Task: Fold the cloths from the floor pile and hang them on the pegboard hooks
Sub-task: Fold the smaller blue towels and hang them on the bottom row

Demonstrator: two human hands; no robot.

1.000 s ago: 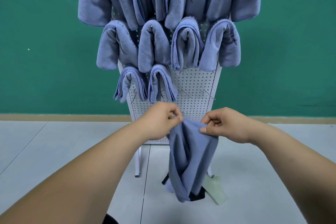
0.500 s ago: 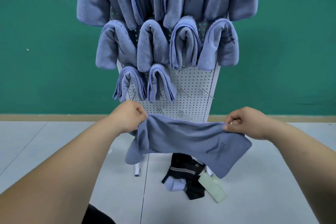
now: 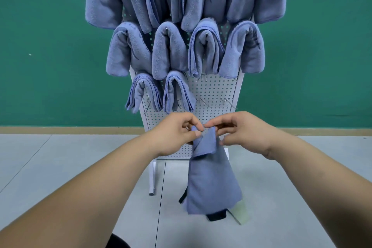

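Head view: a blue-grey cloth (image 3: 211, 177) hangs in the air in front of the pegboard's (image 3: 213, 90) lower edge, gathered to a point at the top and draping down toward the floor (image 3: 80, 157), where a dark cloth (image 3: 216, 216) and a pale green piece (image 3: 242, 212) lie by the board's foot. The likely trouble is the fold. With both corners bunched at one point, the layers could twist or slide out of line, and a slack pinch could drop a corner, leaving a lopsided bundle that sits badly on the two bare hooks (image 3: 203, 102) toward the board's lower right edge, beside the hung cloths (image 3: 177, 94). The left hand (image 3: 177, 133) has its fingers curled in, thumb and forefinger (image 3: 198, 133) pinching the cloth's top corner. The right hand (image 3: 241, 131) meets it there, fingers (image 3: 219, 127) bent and close together, tips nipping the same top edge, thumb just beneath.
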